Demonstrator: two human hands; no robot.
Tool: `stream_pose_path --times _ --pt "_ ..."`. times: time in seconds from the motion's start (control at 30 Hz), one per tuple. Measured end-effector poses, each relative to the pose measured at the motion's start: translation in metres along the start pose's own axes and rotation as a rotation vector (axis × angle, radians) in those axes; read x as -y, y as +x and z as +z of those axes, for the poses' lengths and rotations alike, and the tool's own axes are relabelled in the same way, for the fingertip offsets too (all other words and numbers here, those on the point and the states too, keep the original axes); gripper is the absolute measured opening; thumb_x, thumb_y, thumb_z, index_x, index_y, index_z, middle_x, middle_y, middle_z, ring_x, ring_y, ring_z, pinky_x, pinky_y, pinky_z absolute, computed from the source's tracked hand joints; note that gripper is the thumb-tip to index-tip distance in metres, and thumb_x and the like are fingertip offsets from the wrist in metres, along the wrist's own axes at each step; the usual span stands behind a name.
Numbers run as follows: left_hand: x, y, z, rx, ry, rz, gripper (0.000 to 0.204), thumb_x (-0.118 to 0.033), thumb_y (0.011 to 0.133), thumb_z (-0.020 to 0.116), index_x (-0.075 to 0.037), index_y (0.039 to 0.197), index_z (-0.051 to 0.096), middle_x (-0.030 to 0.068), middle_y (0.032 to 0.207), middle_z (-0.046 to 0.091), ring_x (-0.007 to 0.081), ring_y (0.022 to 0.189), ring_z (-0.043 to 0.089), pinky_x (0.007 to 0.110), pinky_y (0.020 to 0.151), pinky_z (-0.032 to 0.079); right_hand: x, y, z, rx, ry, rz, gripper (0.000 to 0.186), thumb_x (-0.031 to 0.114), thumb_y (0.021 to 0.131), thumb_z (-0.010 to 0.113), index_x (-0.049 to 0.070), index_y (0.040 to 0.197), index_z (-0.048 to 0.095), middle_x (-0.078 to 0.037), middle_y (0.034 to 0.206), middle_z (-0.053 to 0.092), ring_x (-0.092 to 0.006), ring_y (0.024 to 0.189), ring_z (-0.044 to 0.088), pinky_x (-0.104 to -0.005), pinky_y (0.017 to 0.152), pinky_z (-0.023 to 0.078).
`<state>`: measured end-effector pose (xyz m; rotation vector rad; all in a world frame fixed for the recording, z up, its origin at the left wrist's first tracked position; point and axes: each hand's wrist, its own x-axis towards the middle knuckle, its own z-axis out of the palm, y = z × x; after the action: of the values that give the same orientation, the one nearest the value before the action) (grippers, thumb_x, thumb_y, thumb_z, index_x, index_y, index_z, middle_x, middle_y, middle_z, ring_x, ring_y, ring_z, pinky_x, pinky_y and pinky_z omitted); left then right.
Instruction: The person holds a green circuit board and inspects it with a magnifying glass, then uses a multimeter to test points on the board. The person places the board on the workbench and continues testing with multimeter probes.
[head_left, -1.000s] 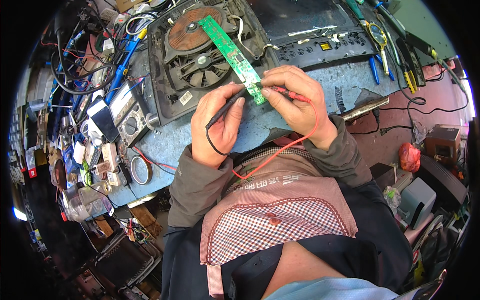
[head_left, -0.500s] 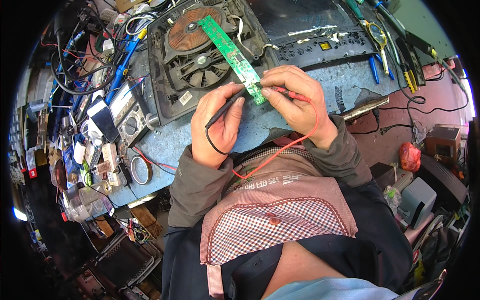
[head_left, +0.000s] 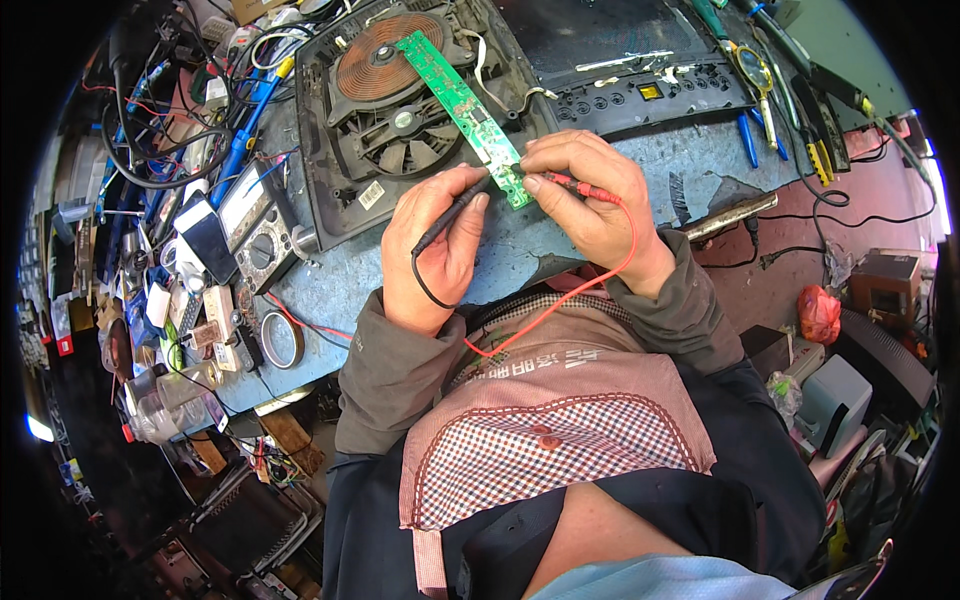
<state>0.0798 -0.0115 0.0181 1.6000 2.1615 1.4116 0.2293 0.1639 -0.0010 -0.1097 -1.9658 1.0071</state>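
While the left hand [head_left: 432, 245] pinches a black probe [head_left: 447, 223] and the right hand [head_left: 598, 205] a red probe [head_left: 590, 190], the circuit board [head_left: 455, 95] stretches from over the cooker [head_left: 328, 185] past its near edge, cooker already opened, measuring apparently under way, unfinished.

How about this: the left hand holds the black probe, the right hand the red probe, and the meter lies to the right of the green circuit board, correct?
Not quite: the meter lies to the left of the green circuit board, as the head view shows. The left hand does hold the black probe, and the right hand the red probe.
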Motion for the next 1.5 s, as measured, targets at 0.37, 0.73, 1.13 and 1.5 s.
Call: stream_pose_path --times 0.37,0.73,1.13,1.5 --pt "-0.006 0.002 -0.002 -0.031 -0.051 0.037 0.023 -0.007 0.102 0.078 -0.001 0.124 0.074 0.0183 0.121 0.080 0.0389 0.116 0.076 0.044 0.102 0.058 0.001 -0.004 -0.003 -0.107 -0.012 0.007 0.015 0.004 0.091 0.085 0.001 0.105 0.079 -0.015 0.106 0.081 -0.0327 0.099 0.077 -0.0433 0.096 0.059" --pt "0.004 0.053 -0.038 0.365 0.055 0.425 0.024 -0.009 0.096 0.082 -0.003 0.118 0.073 0.0157 0.124 0.079 0.0375 0.117 0.075 0.047 0.102 0.057 0.018 -0.032 0.003 -0.145 -0.144 -0.149 0.024 -0.001 0.088 0.086 0.002 0.109 0.077 -0.014 0.106 0.080 -0.0359 0.109 0.080 -0.0538 0.107 0.060" --pt "0.015 0.047 -0.031 0.352 -0.023 0.529 0.029 -0.004 0.089 0.083 -0.002 0.116 0.074 0.0152 0.122 0.079 0.0376 0.116 0.075 0.048 0.103 0.056 0.017 -0.039 0.006 -0.102 -0.228 -0.203 0.026 -0.004 0.086 0.082 0.000 0.109 0.072 -0.016 0.107 0.077 -0.0362 0.107 0.080 -0.0567 0.104 0.063" --pt "0.013 0.045 -0.029 0.334 -0.035 0.526 0.031 0.000 0.089 0.085 -0.002 0.118 0.075 0.0146 0.120 0.080 0.0365 0.114 0.076 0.045 0.100 0.058 0.015 -0.034 0.008 -0.120 -0.228 -0.181 0.023 -0.001 0.082 0.086 0.001 0.102 0.075 -0.015 0.103 0.077 -0.0338 0.100 0.079 -0.0525 0.099 0.064"
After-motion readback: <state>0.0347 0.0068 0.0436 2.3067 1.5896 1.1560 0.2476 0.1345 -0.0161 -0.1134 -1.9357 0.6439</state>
